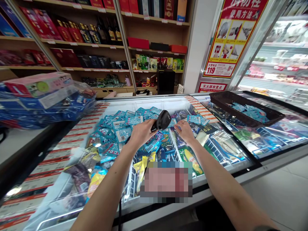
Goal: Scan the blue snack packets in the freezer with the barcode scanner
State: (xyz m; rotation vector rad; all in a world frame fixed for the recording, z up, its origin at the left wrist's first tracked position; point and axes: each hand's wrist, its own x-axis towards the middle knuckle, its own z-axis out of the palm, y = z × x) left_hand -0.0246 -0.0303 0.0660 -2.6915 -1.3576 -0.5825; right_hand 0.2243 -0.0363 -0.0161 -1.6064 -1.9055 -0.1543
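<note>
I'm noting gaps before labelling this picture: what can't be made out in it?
All in the head view:
Black handheld device: handle, mostly hidden by the left hand.
Right hand: whether it grips the teal packet, too small to tell.
Whatever lies behind the pixelated patch.
Price labels: print, blurred and too small.
Plastic-wrapped pile: cut off by the left edge.

Smooth plastic is giving a handheld barcode scanner (pixel 164 119) a low sheen as glossy film packets (pixel 108 132) are catching the light, slick freezer glass (pixel 286 131) is throwing reflections, wood-look shelves (pixel 79 43) are appearing matt, and a plastic tray (pixel 226 98) is showing a rough, woven-look finish.
</note>
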